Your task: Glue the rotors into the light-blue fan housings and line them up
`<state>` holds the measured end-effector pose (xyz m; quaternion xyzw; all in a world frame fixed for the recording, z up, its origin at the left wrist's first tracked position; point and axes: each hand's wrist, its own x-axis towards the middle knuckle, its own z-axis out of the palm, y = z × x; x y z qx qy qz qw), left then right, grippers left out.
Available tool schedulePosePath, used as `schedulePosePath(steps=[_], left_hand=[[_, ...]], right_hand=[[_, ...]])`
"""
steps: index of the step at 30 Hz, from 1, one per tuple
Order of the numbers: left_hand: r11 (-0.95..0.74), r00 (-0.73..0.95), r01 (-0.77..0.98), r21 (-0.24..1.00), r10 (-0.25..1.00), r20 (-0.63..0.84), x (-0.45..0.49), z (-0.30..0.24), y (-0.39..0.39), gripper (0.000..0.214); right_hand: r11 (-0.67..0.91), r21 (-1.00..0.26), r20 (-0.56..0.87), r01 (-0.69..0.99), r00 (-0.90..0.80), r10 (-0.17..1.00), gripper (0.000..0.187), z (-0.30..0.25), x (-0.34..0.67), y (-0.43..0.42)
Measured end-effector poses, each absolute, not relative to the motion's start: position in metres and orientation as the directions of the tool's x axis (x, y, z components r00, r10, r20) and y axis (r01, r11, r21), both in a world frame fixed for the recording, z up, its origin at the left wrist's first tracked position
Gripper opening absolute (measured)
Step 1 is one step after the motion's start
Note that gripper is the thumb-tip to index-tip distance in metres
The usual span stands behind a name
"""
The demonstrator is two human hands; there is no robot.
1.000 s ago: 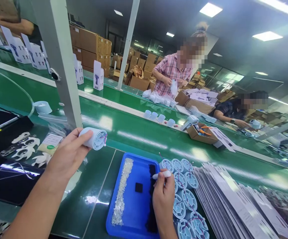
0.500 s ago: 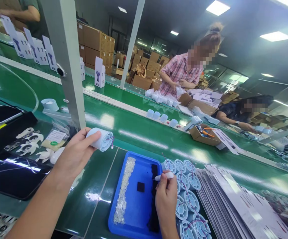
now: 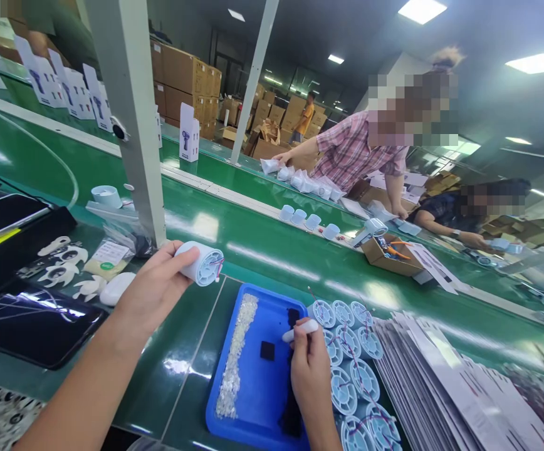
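Observation:
My left hand (image 3: 162, 282) is wrapped round a light blue plastic cylinder (image 3: 201, 263), its spoked end and short wires facing right. A white pen-like tool (image 3: 301, 330) is pinched in my right hand (image 3: 309, 360), its tip pointing left over a blue tray (image 3: 212, 401). Along the tray's left side lies a strip of small clear pieces (image 3: 237, 357). Black pieces (image 3: 291, 416) line its right side, partly hidden by my right hand, and one black square (image 3: 267, 351) lies apart in the middle. Several similar wired cylinders (image 3: 347, 341) stand right of the tray.
Stacked flat printed cartons (image 3: 432, 388) lie at the right. A grey post (image 3: 135, 125) rises beyond my left hand. White panda-shaped parts (image 3: 68, 266) and a black tablet-like panel (image 3: 32, 326) lie at the left. Across the green conveyor (image 3: 253, 250), a person in a plaid shirt (image 3: 347, 150) works.
My right hand has shifted slightly left with the pen-like tool, whose tip is now further over the tray. The left hand keeps its hold. Across the conveyor, the plaid-shirted person has stretched out an arm.

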<state>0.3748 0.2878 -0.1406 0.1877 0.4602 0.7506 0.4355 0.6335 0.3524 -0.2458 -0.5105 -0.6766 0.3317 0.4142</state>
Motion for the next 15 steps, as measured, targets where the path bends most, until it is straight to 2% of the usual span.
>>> schedulePosePath(steps=[6, 8, 12, 15], left_hand=[[-0.182, -0.466, -0.547, 0.817, 0.877, -0.117, 0.392, -0.147, 0.294, 0.026], [-0.155, -0.441, -0.559, 0.815, 0.888, -0.133, 0.400, -0.147, 0.295, 0.027], [-0.122, -0.368, -0.546, 0.829, 0.924, -0.106, 0.417, -0.144, 0.294, 0.023], [-0.111, -0.332, -0.510, 0.853, 0.940, -0.076, 0.427, -0.140, 0.292, 0.021]], right_hand=[[0.290, -0.907, 0.213, 0.304, -0.264, 0.941, 0.037, -0.232, 0.623, 0.341], [0.266, -0.941, 0.229, 0.208, -0.186, 0.956, 0.034, -0.218, 0.616, 0.331], [0.301, -0.948, 0.294, -0.104, 0.076, 0.953, 0.024, -0.178, 0.601, 0.306], [0.344, -0.913, 0.337, -0.220, 0.072, 0.939, 0.019, -0.157, 0.594, 0.295]])
